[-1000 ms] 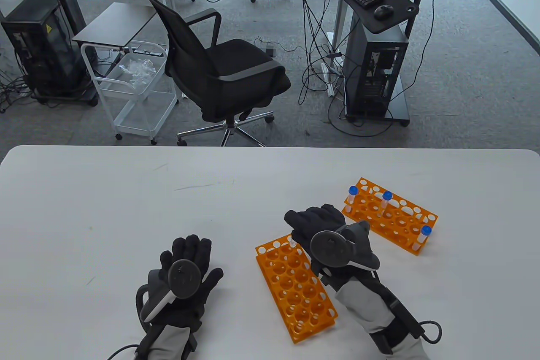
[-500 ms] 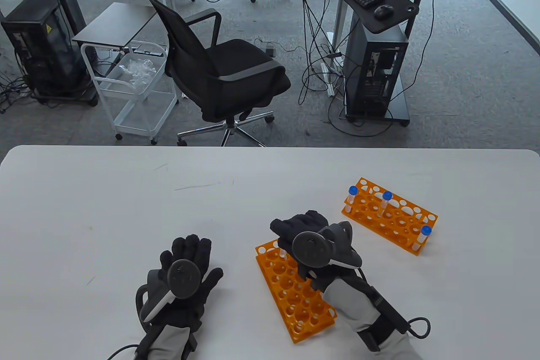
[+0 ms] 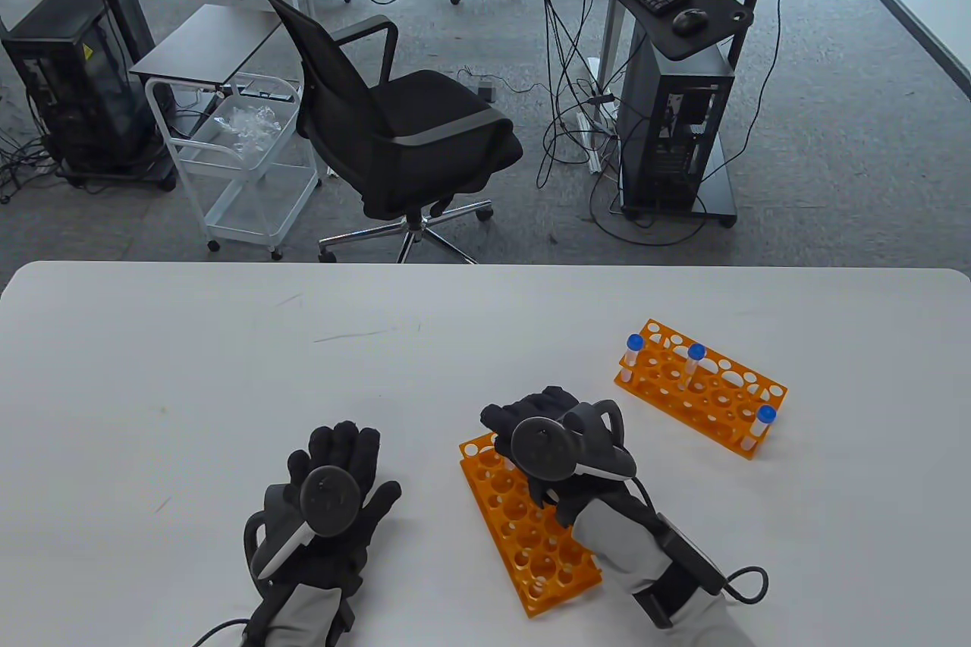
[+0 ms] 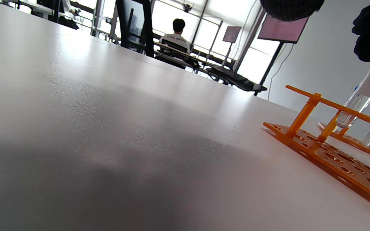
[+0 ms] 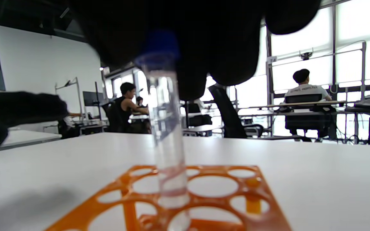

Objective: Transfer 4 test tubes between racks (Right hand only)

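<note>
Lowered right hand [image 3: 542, 434] now hides tube [image 5: 169, 154] cap

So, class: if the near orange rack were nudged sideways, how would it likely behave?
The near rack looks like thin open plastic, so probably light and stiff. Lying flat on the smooth white table, it would likely slide rather than tip.

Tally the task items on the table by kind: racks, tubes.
Orange racks: 2, near rack and far rack.
Blue-capped test tubes: 4, three standing in the far rack, one held tube in the right hand, going into the near rack.
Total: 6.
</note>
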`<state>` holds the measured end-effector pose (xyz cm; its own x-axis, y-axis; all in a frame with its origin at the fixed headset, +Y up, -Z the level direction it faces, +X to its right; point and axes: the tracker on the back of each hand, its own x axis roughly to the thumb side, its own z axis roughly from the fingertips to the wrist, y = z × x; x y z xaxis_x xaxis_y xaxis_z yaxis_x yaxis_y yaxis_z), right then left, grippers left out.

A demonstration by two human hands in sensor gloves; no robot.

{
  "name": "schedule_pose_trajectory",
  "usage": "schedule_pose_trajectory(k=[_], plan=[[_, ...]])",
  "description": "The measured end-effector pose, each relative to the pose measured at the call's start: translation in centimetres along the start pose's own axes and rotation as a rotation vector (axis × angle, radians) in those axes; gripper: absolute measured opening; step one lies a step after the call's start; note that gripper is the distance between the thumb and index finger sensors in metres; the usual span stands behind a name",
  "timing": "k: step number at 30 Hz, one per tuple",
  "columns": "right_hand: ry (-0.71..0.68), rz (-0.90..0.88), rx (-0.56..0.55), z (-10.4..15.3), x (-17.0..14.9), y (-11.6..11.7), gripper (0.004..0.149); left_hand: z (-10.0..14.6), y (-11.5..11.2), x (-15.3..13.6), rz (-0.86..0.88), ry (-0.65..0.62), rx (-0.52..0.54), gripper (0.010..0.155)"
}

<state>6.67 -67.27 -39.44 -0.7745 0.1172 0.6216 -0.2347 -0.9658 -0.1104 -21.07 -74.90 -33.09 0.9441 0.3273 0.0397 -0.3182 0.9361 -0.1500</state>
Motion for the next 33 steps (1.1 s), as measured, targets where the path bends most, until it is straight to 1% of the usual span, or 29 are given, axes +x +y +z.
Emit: schedule_pose_trajectory(k=[11,33], plan=[[0.001,-0.002,0.045,0.0,-0.2,1.0,0.047,0.0,0.0,0.0,0.002,0.001,-0.001,0.072],[0.0,-0.009,0.065,0.4,-0.1,1.8,0.047,0.0,0.0,0.0,0.003,-0.002,-0.001,0.072]])
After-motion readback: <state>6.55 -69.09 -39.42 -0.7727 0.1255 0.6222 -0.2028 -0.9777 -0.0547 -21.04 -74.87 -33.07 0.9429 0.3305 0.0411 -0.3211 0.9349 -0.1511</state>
